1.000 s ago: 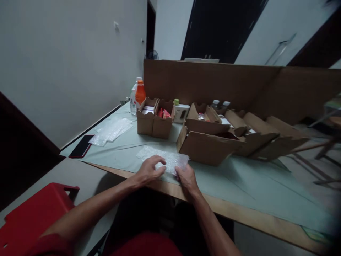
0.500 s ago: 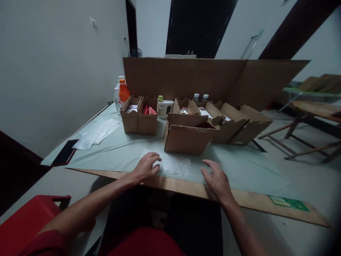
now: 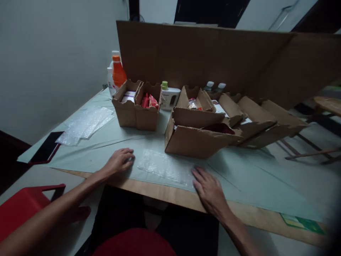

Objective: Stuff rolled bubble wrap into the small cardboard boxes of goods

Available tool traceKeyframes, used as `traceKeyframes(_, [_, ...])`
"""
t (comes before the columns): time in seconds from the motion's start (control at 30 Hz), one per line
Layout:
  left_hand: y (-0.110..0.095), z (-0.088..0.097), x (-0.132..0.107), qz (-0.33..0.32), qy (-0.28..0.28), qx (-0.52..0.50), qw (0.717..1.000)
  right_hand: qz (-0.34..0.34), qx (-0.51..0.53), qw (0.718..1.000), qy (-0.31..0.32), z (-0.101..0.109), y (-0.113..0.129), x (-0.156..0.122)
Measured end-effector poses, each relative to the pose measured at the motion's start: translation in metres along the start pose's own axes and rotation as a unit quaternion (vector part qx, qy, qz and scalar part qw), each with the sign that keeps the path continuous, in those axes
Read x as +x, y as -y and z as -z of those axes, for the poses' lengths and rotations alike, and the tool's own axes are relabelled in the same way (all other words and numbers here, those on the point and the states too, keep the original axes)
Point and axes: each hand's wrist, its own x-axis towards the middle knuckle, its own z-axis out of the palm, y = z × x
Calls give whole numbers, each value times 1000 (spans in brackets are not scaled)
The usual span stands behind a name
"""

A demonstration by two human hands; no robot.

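A flat piece of bubble wrap (image 3: 165, 166) lies on the pale green cloth close to the table's front edge. To its left, my left hand (image 3: 119, 162) rests on the cloth, fingers loosely bent and apart from the wrap, nothing visible in it. The fingertips of my right hand (image 3: 210, 188) touch the right end of the wrap; that hand lies open, palm down. Just behind the wrap stands an open cardboard box (image 3: 199, 140) with something dark red inside.
More bubble wrap (image 3: 86, 124) and a phone (image 3: 45, 147) lie on the left. Cardboard bins (image 3: 146, 119) with small packets, an orange bottle (image 3: 118, 73) and a white bottle (image 3: 169, 97) stand behind. A cardboard panel (image 3: 199, 57) closes off the back. A red stool (image 3: 29, 206) is at lower left.
My left hand has moved left, off the bubble wrap's left end. My right hand has come to the wrap's right end. The view has tilted down and closer to the table.
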Motion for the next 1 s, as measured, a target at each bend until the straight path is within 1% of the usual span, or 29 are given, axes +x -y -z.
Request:
traceKeyframes(0.07, [8,10,-3,44,-15,14,999,-46,-25,998,-22,13,-21,-2])
traceKeyframes(0.1, [6,13,0,68,-21,28,997,-63,-28,997,-28,17,-26,3])
traceKeyframes(0.17, [-10,11,12,104,-24,58,993,-81,-32,996,-22,18,-25,23])
traceKeyframes(0.2, [-21,6,19,111,-18,71,991,-87,-36,995,-10,17,-22,35])
traceKeyframes(0.27, [-46,-9,35,106,-2,81,991,-96,-47,994,18,12,-17,55])
traceKeyframes(0.33, [-69,-27,46,95,13,79,992,-99,-50,993,38,8,-16,65])
traceKeyframes(0.4, [-84,-42,51,88,22,69,993,-95,-47,993,44,9,-19,62])
traceKeyframes(0.43, [-89,-46,50,87,24,62,994,-96,-43,993,45,11,-20,57])
traceKeyframes(0.5, [-89,-46,46,92,28,44,994,-116,-11,992,43,18,-16,42])
traceKeyframes(0.57, [-81,-33,43,104,30,26,994,-152,80,984,44,24,-1,26])
traceKeyframes(0.63, [-69,-13,46,115,20,16,993,-176,212,959,59,24,28,14])
traceKeyframes(0.7, [-56,7,59,122,-4,19,992,-169,328,926,86,17,63,8])
traceKeyframes(0.77, [-46,19,80,125,-28,30,991,-145,392,902,106,4,99,9])
traceKeyframes(0.83, [-39,20,101,123,-37,36,991,-119,413,897,105,-8,126,12])
traceKeyframes(0.9, [-35,13,111,109,-35,33,993,-105,415,899,94,-15,142,15])
traceKeyframes(0.93, [-34,8,109,97,-33,29,994,-108,417,898,91,-17,146,16])
traceKeyframes(0.97, [-34,3,101,84,-31,24,996,-118,423,894,90,-16,147,15])
traceKeyframes(1.0, [-35,0,89,71,-28,19,997,-136,433,886,91,-15,147,14])
